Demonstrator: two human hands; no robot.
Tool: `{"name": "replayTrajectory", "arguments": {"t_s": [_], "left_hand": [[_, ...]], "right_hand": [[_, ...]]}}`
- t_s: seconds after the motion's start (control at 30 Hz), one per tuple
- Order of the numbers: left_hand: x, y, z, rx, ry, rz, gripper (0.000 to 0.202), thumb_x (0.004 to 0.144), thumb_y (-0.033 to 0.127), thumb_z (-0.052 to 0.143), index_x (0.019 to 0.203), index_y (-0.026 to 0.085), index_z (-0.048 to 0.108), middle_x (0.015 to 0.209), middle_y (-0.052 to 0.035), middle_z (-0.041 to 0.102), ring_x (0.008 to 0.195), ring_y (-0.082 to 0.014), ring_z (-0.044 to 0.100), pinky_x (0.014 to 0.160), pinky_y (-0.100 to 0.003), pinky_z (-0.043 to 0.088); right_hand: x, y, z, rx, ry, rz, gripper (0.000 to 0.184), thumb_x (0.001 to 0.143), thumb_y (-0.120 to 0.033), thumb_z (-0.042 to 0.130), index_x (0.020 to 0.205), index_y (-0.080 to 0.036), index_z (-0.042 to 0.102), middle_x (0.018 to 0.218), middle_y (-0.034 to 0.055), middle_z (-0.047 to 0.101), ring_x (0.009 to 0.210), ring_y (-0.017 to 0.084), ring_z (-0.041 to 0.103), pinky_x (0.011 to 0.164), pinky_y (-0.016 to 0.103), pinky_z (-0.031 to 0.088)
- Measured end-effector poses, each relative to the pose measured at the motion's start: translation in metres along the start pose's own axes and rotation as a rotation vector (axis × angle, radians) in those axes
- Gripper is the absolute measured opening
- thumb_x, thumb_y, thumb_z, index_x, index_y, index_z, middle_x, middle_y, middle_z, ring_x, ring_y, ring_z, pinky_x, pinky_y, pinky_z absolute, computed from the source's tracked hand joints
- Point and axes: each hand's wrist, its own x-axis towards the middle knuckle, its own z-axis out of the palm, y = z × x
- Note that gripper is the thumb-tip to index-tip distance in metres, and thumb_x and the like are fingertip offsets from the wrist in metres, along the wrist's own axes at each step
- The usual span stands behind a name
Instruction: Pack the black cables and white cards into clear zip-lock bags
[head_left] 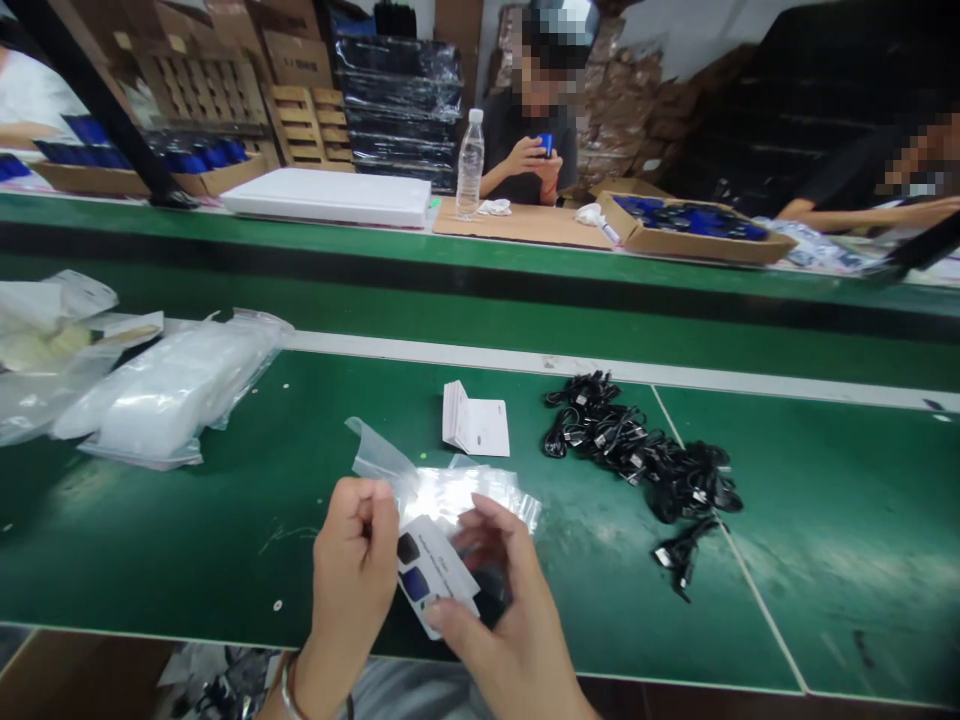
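My left hand [354, 560] is closed, its thumb and forefinger pinched at the edge of a transparent plastic bag [381, 458] that sticks up behind the knuckles. In my right hand [517, 600] is a white printed leaflet [431, 575] with pictures of dark and blue devices, the thumb pressing on its lower edge. Something black, partly hidden, shows beneath the right fingers. Flat transparent bags [472, 492] lie just beyond both hands. Past them sits a stack of folded white leaflets [480, 425], the top one partly opened.
A heap of black cables [637, 440] lies right on the green table [847, 520]. Bulk plastic bags [180, 390] are at left. Across the raised ledge are a bottle [470, 165], a carton of blue items [690, 225] and a co-worker [532, 150] holding a blue object.
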Motion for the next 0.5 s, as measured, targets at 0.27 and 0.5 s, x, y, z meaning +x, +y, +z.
{"name": "replayTrajectory", "arguments": {"t_s": [0.27, 0.5], "left_hand": [[0.004, 0.001, -0.007, 0.066, -0.044, 0.074, 0.019, 0.088, 0.025, 0.042, 0.069, 0.023, 0.043, 0.04, 0.0118, 0.051, 0.037, -0.0072, 0.053, 0.044, -0.014, 0.04], [-0.007, 0.003, -0.003, 0.184, -0.084, 0.29, 0.013, 0.084, 0.022, 0.046, 0.071, 0.021, 0.052, 0.042, 0.0088, 0.052, 0.035, -0.0081, 0.051, 0.04, -0.016, 0.035]], "right_hand": [[0.001, 0.001, -0.005, -0.176, -0.066, -0.054, 0.024, 0.085, -0.024, 0.052, 0.064, -0.016, 0.059, 0.055, 0.0029, 0.061, 0.05, 0.016, 0.06, 0.048, 0.024, 0.044], [0.011, -0.005, -0.015, -0.721, -0.018, -0.586, 0.02, 0.086, -0.011, 0.042, 0.085, -0.016, 0.062, 0.06, 0.004, 0.06, 0.051, 0.017, 0.054, 0.051, 0.026, 0.037]]}}
